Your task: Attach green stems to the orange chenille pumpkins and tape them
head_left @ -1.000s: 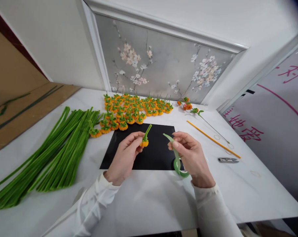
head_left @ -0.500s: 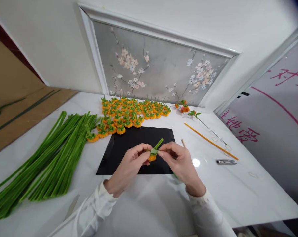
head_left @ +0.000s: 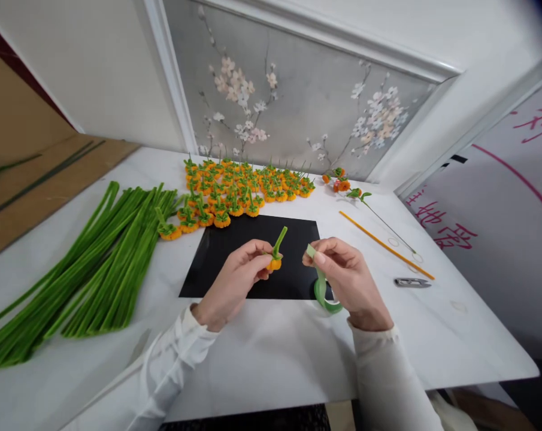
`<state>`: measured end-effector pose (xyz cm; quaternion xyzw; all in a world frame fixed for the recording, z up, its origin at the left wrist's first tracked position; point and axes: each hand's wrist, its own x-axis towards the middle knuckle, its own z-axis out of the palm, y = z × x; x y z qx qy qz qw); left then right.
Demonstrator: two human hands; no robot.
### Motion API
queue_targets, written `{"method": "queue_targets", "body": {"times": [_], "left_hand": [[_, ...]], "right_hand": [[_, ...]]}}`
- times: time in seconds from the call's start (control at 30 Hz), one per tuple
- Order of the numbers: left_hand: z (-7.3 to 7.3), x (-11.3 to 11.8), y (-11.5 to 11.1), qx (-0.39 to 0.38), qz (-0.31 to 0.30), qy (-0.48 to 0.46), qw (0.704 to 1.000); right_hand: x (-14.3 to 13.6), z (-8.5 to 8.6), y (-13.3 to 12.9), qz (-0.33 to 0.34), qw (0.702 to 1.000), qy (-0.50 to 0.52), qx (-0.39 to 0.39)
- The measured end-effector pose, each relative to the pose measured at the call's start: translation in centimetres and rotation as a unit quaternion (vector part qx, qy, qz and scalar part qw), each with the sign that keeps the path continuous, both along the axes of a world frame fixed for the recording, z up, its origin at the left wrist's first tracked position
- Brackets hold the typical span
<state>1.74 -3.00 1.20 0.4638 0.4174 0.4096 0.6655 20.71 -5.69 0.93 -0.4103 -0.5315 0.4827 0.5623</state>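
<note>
Apparently a wrapping step: above the bench [head_left: 271, 353], inside its front edge, the left hand [head_left: 232, 278] pinches an orange flower [head_left: 275, 264], the right hand [head_left: 349, 278] green tape [head_left: 321, 287], the next move probably calling for tape against stem [head_left: 279, 242].

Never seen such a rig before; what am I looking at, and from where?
There is no machine here, just a person working bare-handed, filmed by one camera worn on the head, looking forward and down. The left hand holds a small orange piece with a green stem. The right hand pinches green tape, which trails toward a roll. On the white table lie a black sheet, fuzzy green strips and rows of similar pieces; to the right are an orange rod and gray snips.
</note>
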Motion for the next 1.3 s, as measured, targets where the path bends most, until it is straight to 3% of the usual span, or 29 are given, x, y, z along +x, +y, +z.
{"method": "queue_targets", "body": {"times": [0.2,0.53,0.8,1.3], "left_hand": [[0.5,0.0,-0.4,0.003,-0.047,-0.006,0.999],[0.8,-0.5,-0.5,0.049,-0.087,0.032,0.994],[0.7,-0.7,-0.5,0.037,-0.093,0.029,0.995],[0.2,-0.5,-0.5,0.057,-0.079,0.065,0.993]], "right_hand": [[-1.2,-0.2,0.0,0.014,0.995,-0.095,-0.009],[-2.5,-0.2,-0.1,-0.104,0.936,-0.295,0.161],[-2.4,0.2,-0.1,-0.069,0.925,-0.327,0.179],[-2.3,-0.1,0.1,-0.035,0.949,-0.290,0.116]]}}
